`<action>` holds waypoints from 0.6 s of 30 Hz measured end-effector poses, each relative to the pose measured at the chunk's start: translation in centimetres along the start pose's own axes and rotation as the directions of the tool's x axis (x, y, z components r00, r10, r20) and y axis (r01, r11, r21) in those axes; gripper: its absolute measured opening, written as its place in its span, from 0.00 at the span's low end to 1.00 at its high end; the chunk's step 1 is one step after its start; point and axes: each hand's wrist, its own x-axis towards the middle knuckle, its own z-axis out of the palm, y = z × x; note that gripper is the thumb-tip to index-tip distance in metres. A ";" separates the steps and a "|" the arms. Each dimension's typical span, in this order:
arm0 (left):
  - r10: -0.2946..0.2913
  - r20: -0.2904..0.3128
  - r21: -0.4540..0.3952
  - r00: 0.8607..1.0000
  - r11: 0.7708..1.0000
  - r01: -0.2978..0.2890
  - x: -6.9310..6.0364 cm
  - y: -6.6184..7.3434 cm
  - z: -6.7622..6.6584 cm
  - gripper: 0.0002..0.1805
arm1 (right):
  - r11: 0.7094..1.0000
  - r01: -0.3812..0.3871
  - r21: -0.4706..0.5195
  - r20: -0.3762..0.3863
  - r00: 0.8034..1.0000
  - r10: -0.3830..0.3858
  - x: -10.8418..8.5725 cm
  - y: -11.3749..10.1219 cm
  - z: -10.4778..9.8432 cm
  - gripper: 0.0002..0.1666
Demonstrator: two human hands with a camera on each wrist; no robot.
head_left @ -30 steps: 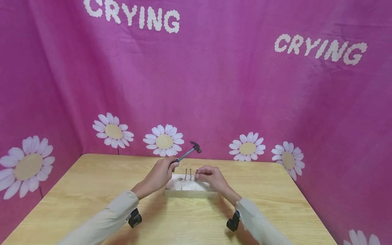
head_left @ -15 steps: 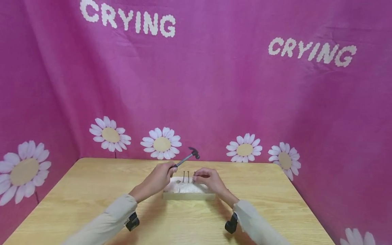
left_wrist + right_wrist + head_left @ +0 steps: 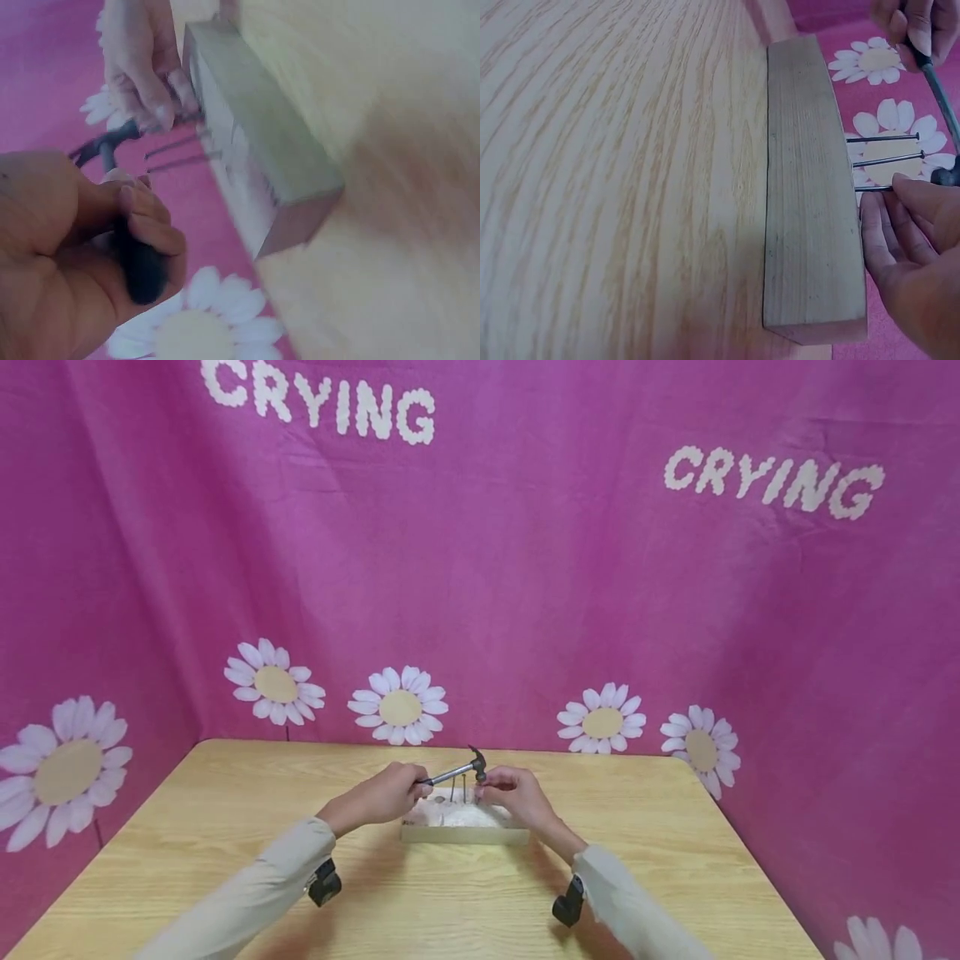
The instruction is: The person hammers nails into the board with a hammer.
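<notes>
A claw hammer (image 3: pixel 453 773) is gripped by its dark handle in my left hand (image 3: pixel 381 795). Its head is beside the fingertips of my right hand (image 3: pixel 519 793), over the nail held there. Thumb and fingers of the right hand pinch that nail (image 3: pixel 871 189), which stands on the top of a wooden block (image 3: pixel 465 836). Two more nails stand upright to its left, one nail (image 3: pixel 885 139) farther off and another nail (image 3: pixel 889 160) nearer the pinched one. In the head view the pinched nail is hidden by the hammer head and fingers.
The block lies on a light wood-grain table (image 3: pixel 450 902). Behind the table hangs a pink cloth (image 3: pixel 510 568) with white daisies and lettering. A dark mark (image 3: pixel 440 799) shows on the block's top, left of the nails.
The hammer head has come down from above the block to the pinched nail, the left hand lowering and tipping the handle flatter. My right hand keeps its pinch in place.
</notes>
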 end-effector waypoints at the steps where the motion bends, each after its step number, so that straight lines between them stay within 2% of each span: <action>1: -0.004 0.015 -0.003 1.000 1.000 0.004 0.0 -0.1 -0.1 0.11 | 1.000 -0.001 -0.001 -0.001 1.000 0.001 0.0 0.0 -0.1 0.10; 3: -0.020 0.010 -0.047 1.000 0.999 0.020 0.1 -0.2 -0.3 0.10 | 1.000 0.007 0.003 0.001 1.000 -0.007 0.0 -0.1 -0.2 0.11; 5: -0.032 0.026 -0.131 0.999 0.991 0.036 0.0 -0.3 -0.5 0.09 | 1.000 0.021 -0.011 0.005 1.000 -0.020 0.1 -0.2 -0.4 0.11; 7: -0.049 0.081 -0.248 0.996 0.966 0.068 -0.1 -0.4 -0.6 0.09 | 0.999 0.022 -0.024 0.011 1.000 -0.021 0.1 -0.5 -0.7 0.12; 9: -0.055 0.155 -0.372 0.986 0.922 0.110 -0.4 -0.7 -0.5 0.10 | 0.998 0.025 -0.050 0.022 0.999 -0.024 0.3 -0.6 -1.2 0.11; 11: -0.061 0.209 -0.503 0.976 0.849 0.161 -0.7 -1.0 -0.2 0.11 | 0.995 0.043 -0.086 0.031 0.999 -0.041 0.4 -0.8 -1.8 0.12; 13: -0.067 0.230 -0.628 0.971 0.752 0.201 -1.0 -1.4 0.2 0.12 | 0.992 0.063 -0.107 0.039 0.997 -0.059 0.5 -1.1 -2.6 0.12; 16: -0.081 0.229 -0.776 0.970 0.587 0.232 -1.3 -1.7 1.0 0.16 | 0.989 0.089 -0.119 0.059 0.995 -0.082 0.6 -1.4 -3.8 0.14; 17: -0.086 0.229 -0.808 0.970 0.539 0.239 -1.4 -1.7 1.3 0.17 | 0.989 0.090 -0.117 0.066 0.994 -0.083 0.5 -1.5 -4.2 0.14; 18: -0.086 0.231 -0.829 0.969 0.504 0.242 -1.5 -1.7 1.6 0.17 | 0.989 0.094 -0.118 0.074 0.994 -0.085 0.5 -1.5 -4.6 0.14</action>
